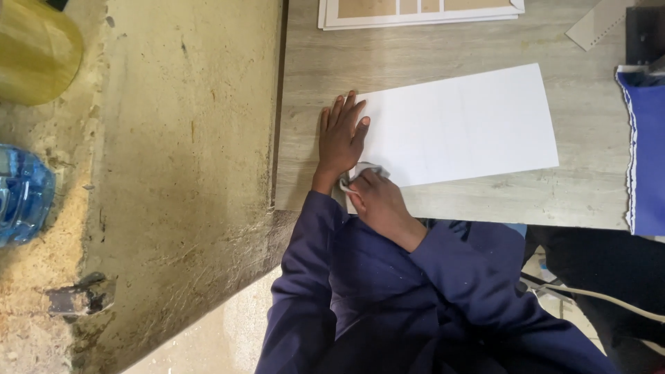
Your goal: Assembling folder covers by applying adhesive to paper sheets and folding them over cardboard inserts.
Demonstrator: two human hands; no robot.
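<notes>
A person's left hand lies flat, fingers spread, pinning a white sheet to the pale wooden table, while the right hand grips what appears to be a small grey cloth at the sheet's near corner.

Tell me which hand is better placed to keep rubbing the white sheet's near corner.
Probably the right hand: it grips the small grey pad at that corner of the white sheet. The left hand lies flat, pinning the sheet's edge.

The right hand hides most of the small grey wad it grips. The blue cloth and blue bottle are cut off by the right and left edges.
</notes>
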